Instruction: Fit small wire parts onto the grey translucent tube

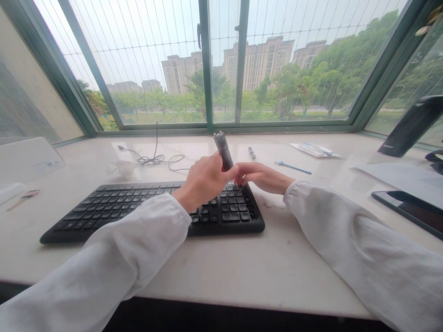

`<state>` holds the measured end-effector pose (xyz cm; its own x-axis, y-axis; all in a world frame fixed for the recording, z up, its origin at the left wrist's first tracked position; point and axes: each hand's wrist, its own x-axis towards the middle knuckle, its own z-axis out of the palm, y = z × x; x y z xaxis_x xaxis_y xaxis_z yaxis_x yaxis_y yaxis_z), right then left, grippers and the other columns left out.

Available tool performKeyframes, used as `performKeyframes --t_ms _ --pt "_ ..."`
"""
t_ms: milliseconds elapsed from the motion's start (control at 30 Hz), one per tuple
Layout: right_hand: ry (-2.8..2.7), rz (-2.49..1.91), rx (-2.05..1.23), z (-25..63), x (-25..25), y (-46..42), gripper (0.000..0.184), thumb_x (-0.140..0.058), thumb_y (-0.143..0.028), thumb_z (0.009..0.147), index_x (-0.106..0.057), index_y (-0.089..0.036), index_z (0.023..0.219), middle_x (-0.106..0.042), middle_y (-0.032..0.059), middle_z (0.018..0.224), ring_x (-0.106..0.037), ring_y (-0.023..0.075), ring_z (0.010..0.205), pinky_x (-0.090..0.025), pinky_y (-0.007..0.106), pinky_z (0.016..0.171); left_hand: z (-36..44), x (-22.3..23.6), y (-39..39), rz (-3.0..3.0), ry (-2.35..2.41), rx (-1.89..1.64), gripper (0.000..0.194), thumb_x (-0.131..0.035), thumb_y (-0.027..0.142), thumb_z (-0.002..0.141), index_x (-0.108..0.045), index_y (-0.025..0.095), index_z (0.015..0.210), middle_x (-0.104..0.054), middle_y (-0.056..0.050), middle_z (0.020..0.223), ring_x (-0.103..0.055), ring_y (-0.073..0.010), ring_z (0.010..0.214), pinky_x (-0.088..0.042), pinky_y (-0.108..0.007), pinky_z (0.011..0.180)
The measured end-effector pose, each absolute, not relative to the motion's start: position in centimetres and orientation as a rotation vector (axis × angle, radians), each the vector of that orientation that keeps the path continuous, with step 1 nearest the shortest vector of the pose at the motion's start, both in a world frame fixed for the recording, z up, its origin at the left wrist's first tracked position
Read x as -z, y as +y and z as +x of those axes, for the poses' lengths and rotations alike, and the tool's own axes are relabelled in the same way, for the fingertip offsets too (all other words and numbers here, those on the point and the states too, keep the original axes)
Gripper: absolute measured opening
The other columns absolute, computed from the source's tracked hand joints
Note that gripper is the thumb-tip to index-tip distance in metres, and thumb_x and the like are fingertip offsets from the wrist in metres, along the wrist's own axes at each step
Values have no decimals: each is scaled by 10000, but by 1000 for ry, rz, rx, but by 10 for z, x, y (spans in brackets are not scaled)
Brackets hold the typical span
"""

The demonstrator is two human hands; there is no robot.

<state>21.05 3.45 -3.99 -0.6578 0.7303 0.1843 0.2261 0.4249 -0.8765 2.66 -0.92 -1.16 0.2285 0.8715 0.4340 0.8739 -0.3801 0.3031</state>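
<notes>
Left hand: the left hand (204, 182) is closed around the lower part of a dark grey tube (224, 150), fingers wrapped on pretty snugly, so that's a firm hold.

Right hand: the right hand (261, 177) reaches across with its fingers curled in at the bottom of the tube. Honestly can't tell if it's gripping the tube or just touching it, since the left hand blocks part of the view.

The tube: slim, straight and a matte dark grey, with a shiny metal tip at the top end. It's tilted a bit, top leaning away from the person. A thin metal bit (239, 185) pokes out just under the right fingers, too small to make out properly.

Where it is: up in the air between both hands, right above the back right of the keyboard.

Below: a black keyboard (152, 214) sits on a pale stone sill (242, 272), and both white sleeves (360, 244) rest on that sill.

Around it: there's a coiled black cable (152, 159) left of the hands, a small metal strip (252, 153) and a blue pen (293, 168) to the right, then a clear packet (314, 149). A phone (408, 210) lies at the far right, on the edge of a sheet of paper (398, 177).
</notes>
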Motion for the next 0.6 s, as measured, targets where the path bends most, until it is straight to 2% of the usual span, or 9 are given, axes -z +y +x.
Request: performKeyframes --t_ms 67,133,200,267,367,600 --pt "-2131 -806 -1217 214 36 33 200 -490 -135 655 -622 -168 801 -619 25 794 -566 170 791 -434 309 748 28 13 -9 -2422 -1708 828 355 -524 539 868 -541 205 750 -619 -17 672 -531 -169 574 -304 -275 526" --pt "-2195 -825 -1152 218 31 31 179 -525 -164 709 -644 -166 842 -654 38 871 -587 185 855 -438 315 782 28 14 -8 -2396 -1709 803 356 -512 548 868 -537 208 765 -616 -23 681 -530 -175 579 -294 -277 527" --pt "-2291 -844 -1038 220 28 28 185 -589 -254 787 -662 -167 933 -679 53 951 -603 206 913 -444 330 815 28 15 -6 -2381 -1730 804 356 -509 554 861 -532 209 773 -613 -27 690 -523 -177 580 -290 -280 529" --pt "-2352 -853 -951 220 27 25 280 -628 -359 824 -660 -163 1022 -694 70 991 -620 221 932 -456 346 833 27 15 -5 -2386 -1764 822 357 -520 557 850 -525 210 766 -606 -26 693 -510 -173 576 -292 -283 530" --pt "-2349 -827 -901 219 30 26 346 -637 -412 839 -661 -150 1063 -708 80 967 -635 210 894 -470 346 838 27 14 -5 -2439 -1842 873 376 -534 559 842 -492 208 714 -583 -12 665 -482 -157 566 -296 -281 524" --pt "-2300 -826 -858 217 39 34 363 -659 -439 824 -689 -142 1030 -726 69 889 -635 186 812 -475 311 760 24 13 -5 -2644 -1946 1040 434 -515 574 860 -460 197 652 -520 18 598 -462 -128 551 -318 -261 508"
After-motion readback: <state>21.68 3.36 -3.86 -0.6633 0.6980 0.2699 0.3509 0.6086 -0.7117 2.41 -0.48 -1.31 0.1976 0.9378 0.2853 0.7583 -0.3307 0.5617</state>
